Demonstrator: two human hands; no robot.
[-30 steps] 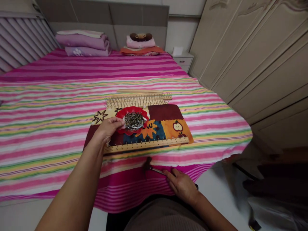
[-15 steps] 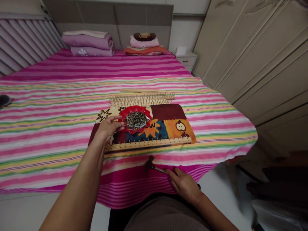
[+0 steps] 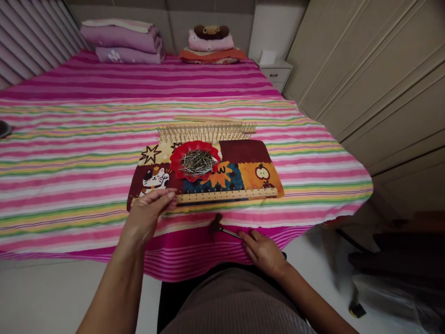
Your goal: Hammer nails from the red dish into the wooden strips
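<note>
My left hand (image 3: 152, 209) is over the left part of a narrow wooden strip (image 3: 208, 197). Its thumb and fingertips are pinched together; anything between them is too small to make out. A row of nails stands up along the strip, which lies at the near edge of a patterned mat (image 3: 243, 155). Behind the hand, on the mat, sits a red scalloped bowl (image 3: 175, 170) heaped with loose nails (image 3: 197, 162). My right hand (image 3: 264, 253) is closed round the handle of a claw hammer (image 3: 217, 226), held low by the bed's front edge.
Beyond the mat lie more wooden strips (image 3: 205, 134) bristling with nails, and a bare strip (image 3: 201, 118). Striped cloth covers the bed (image 3: 69, 157). Folded bedding (image 3: 121, 39) is stacked at the far end. A wardrobe (image 3: 375, 83) stands on the right.
My left hand has left the rim of the nail bowl and come down to the wooden strip, its fingers now pinched. My right hand keeps the hammer in place. The view has tilted down.
</note>
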